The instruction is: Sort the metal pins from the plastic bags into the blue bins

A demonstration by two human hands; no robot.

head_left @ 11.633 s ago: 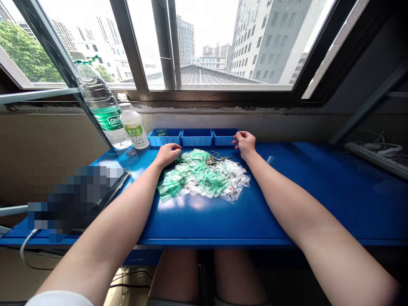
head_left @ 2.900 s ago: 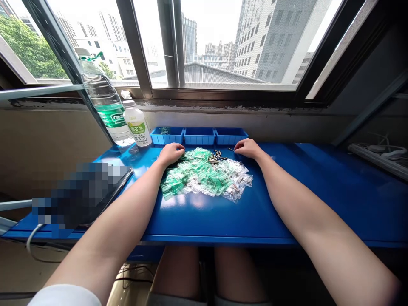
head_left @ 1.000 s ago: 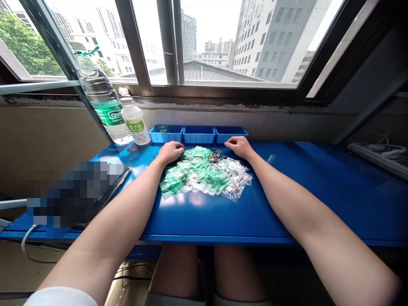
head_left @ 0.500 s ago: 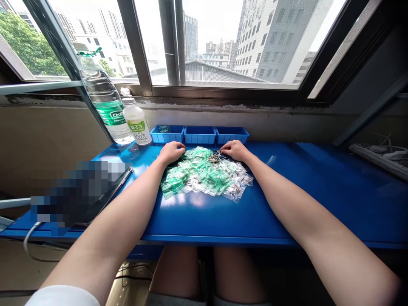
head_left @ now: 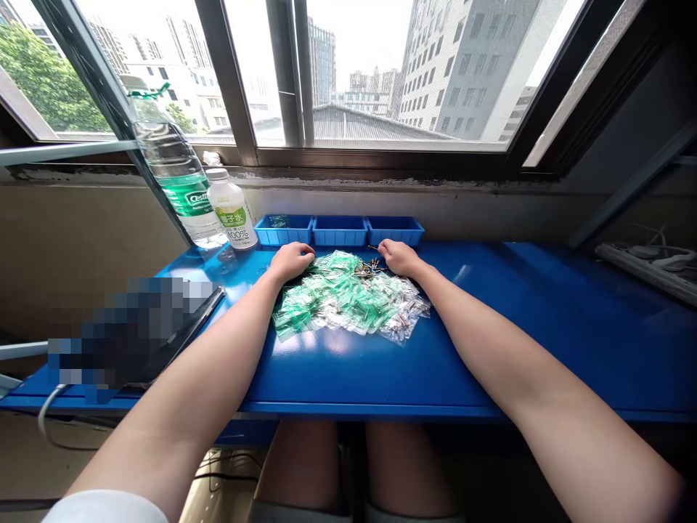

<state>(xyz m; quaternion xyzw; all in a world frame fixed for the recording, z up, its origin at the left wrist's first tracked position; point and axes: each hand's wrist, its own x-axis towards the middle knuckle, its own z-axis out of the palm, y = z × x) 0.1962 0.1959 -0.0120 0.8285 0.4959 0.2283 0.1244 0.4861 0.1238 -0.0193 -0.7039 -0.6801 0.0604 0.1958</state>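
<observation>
My right hand is closed in a pinch on a small slim metal piece, whose end sticks out to the left of the fingertips. Just below it lies a little heap of similar dark and brass-coloured metal pieces. At the upper left of the pile of small bags, my left hand rests with its fingers curled, and what they hold, if anything, is hidden. Green-tinted plastic bags cover most of the pile, with clear plastic bags along its right and lower side.
Three blue bins stand along the wall: the left bin with something green inside, the middle bin and the right bin. A large water bottle and a white bottle stand left. A dark, partly blurred object lies on the blue table.
My right hand has moved slightly up and left, lifting a slim metal piece off the heap. My left hand has barely moved, and the view has shifted a little.
</observation>
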